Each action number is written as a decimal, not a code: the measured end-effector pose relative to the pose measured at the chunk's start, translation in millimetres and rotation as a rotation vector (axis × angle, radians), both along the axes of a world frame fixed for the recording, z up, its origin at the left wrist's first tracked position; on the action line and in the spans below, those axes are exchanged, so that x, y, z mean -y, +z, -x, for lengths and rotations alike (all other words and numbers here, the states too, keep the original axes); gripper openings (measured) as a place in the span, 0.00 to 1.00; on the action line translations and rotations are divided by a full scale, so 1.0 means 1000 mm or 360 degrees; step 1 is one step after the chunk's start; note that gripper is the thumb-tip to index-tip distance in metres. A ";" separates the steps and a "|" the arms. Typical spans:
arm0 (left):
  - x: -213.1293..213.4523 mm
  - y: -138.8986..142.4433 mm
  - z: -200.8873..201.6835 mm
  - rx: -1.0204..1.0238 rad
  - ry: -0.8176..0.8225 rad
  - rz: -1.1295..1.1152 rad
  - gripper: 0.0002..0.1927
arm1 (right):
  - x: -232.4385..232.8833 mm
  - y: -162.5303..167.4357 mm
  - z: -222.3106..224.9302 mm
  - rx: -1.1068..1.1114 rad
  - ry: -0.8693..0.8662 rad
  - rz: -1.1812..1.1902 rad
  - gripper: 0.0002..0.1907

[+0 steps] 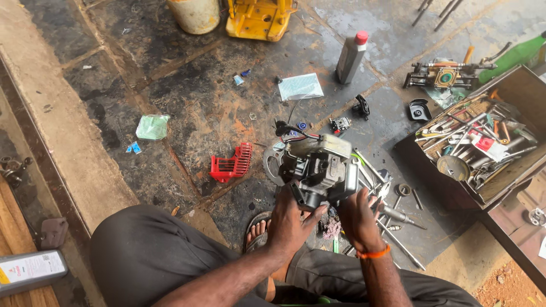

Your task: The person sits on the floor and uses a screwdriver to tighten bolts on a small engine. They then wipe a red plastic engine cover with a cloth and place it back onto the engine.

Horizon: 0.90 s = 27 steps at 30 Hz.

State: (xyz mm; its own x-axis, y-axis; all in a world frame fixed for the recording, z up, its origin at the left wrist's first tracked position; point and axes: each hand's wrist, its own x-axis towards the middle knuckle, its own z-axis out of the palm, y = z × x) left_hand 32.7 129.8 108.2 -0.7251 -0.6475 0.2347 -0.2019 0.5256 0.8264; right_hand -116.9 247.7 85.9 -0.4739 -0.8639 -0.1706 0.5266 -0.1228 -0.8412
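Head view: a small engine (318, 170), grey metal with a pale cream top and black wires, is held up just above the floor (193, 108), in front of the person's knees. The left hand (290, 224) grips its lower black part from beneath, thumb stretched up along the casing. The right hand (359, 219), an orange band at the wrist, closes its fingers against the engine's right underside.

Just behind the engine lies a round metal disc (274, 162), partly hidden by it. To the left a red plastic grille (232, 164) rests on the floor, well apart. Loose long tools and screwdrivers (392, 219) are scattered right of the hands, near an open tool box (483, 142) crammed with wrenches and parts. Farther back stand a grey bottle with a red cap (351, 55), a clear plastic packet (300, 86), small black parts (361, 107) and another machine assembly (446, 74). A yellow machine (259, 18) and a pale bucket (195, 14) sit at the top edge.

Both forearms reach forward from the bottom edge, elbows bent, over dark trousers; a sandalled foot (257, 230) shows under the left wrist.

The floor is stained, oily stone slabs, with a pale concrete kerb (51, 113) along its left side.
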 end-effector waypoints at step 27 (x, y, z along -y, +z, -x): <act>-0.007 -0.091 0.026 0.0126 0.0485 0.0239 0.44 | 0.077 -0.036 0.061 -0.0231 0.0287 -0.0228 0.34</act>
